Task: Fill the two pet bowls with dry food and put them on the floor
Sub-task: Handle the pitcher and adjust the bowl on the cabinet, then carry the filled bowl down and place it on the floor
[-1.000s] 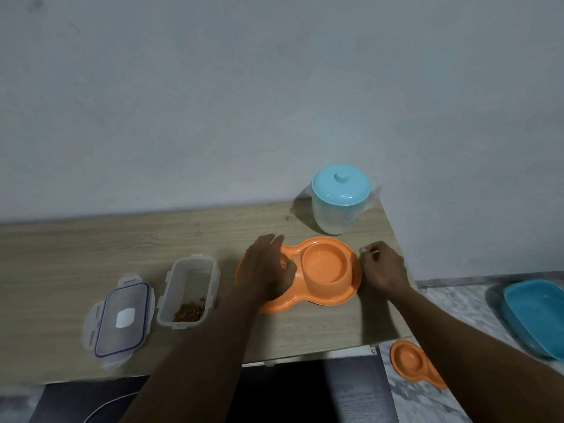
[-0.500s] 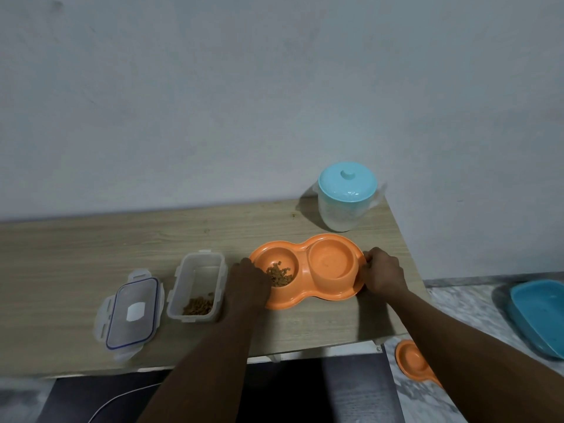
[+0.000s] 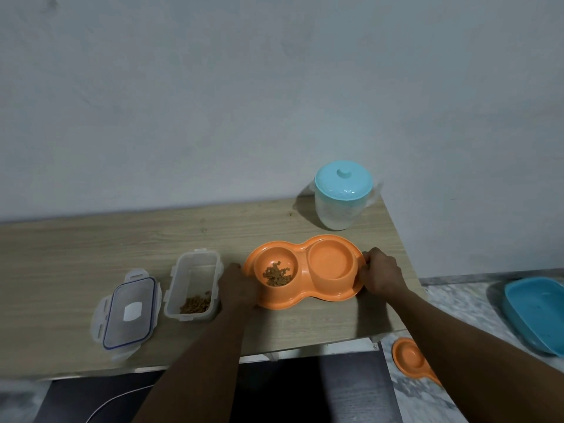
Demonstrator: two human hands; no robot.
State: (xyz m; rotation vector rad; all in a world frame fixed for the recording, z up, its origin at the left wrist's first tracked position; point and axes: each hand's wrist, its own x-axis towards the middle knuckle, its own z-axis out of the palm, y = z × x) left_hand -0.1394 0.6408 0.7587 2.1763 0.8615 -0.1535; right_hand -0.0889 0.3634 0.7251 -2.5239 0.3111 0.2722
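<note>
The orange double bowl (image 3: 302, 271) sits on the surface (image 3: 91, 239), its long axis left to right; your left hand (image 3: 239, 285) and right hand (image 3: 381, 276) each hold one end, fingers (image 3: 367, 264) curled on the rim.

The double bowl (image 3: 302, 271) is sitting near the table's (image 3: 91, 245) right edge, dry food (image 3: 276, 274) lying in its left compartment. A jug (image 3: 341, 206) is standing behind it at the far right corner; a container (image 3: 195, 270), then a lid (image 3: 129, 309), are lying to its left.
</note>
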